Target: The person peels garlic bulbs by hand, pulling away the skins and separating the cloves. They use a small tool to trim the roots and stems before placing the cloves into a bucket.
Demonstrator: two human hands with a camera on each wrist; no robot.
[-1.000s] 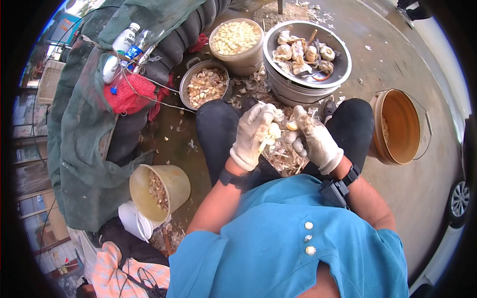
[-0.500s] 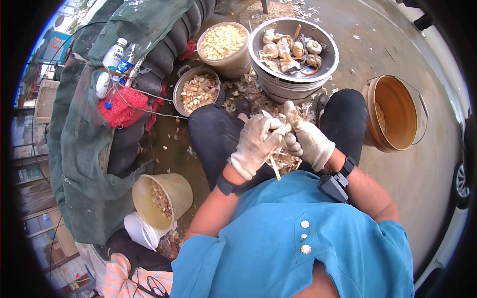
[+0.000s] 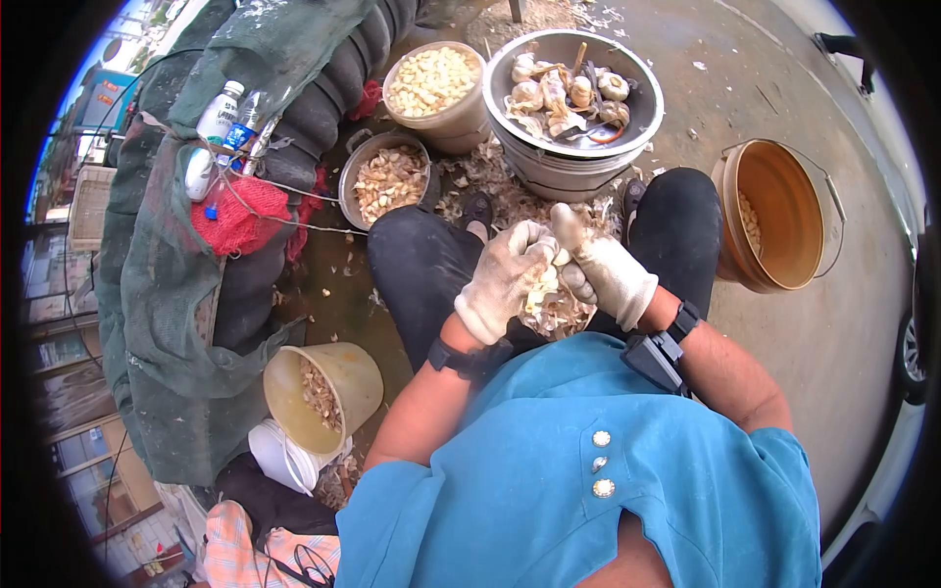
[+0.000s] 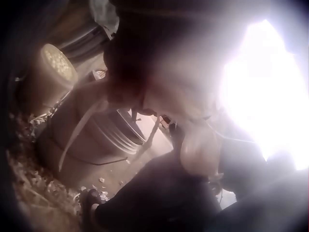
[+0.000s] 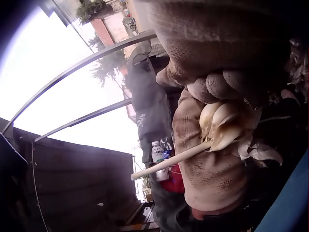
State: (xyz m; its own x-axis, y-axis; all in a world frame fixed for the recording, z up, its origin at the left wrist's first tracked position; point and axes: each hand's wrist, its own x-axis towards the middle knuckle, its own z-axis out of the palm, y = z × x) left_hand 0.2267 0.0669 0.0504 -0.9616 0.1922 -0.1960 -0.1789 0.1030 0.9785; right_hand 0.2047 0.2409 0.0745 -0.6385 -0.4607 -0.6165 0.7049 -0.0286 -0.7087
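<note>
Both hands wear pale, soiled work gloves and meet over the person's lap. My left hand [image 3: 502, 281] grips a partly opened garlic bulb [image 5: 224, 123], its cloves bared and its long dry stem [image 5: 171, 162] poking out past the glove. From the other side my right hand [image 3: 610, 272] has its fingers curled against the bulb, thumb raised in the head view. Loose papery skin [image 5: 263, 152] hangs beside the bulb in the right wrist view. The left wrist view is dim and glary, with the hands mostly lost in shadow.
Ahead, a metal basin [image 3: 637, 108] of garlic bulbs sits on a bucket [image 3: 559, 176]. Left of it are a bucket of peeled cloves [image 3: 431, 83] and a pot of cloves [image 3: 392, 181]. A brown bucket [image 3: 784, 211] stands right; a cream bucket [image 3: 358, 382] leans at left.
The hands parted slightly a second ago have closed together on the bulb. The stem that pointed down toward the shirt half a second ago no longer shows in the head view; pale cloves do.
</note>
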